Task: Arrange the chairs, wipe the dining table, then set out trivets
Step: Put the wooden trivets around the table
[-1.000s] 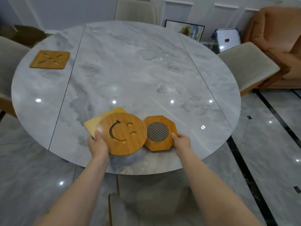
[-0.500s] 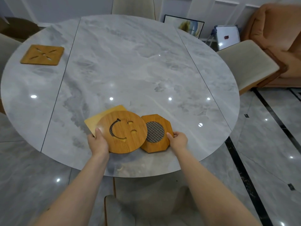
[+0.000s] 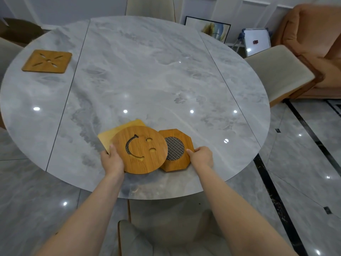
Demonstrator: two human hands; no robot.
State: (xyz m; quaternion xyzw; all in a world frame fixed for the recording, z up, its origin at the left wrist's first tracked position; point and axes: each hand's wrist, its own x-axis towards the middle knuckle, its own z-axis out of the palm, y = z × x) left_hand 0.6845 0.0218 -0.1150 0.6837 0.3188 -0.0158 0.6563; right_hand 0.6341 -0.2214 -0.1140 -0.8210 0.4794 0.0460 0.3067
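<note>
Both hands (image 3: 113,160) (image 3: 202,157) still grip the trivets (image 3: 140,149), barely shifted

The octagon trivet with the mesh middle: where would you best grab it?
Judging by its pose, at its right edge, coming from the right. The octagon trivet lies flat, its left part tucked under the round smiley trivet; the right hand already pinches that free edge.

Bright, sharp; ceiling-light glare dots table (image 3: 147,71); edges curved.
</note>
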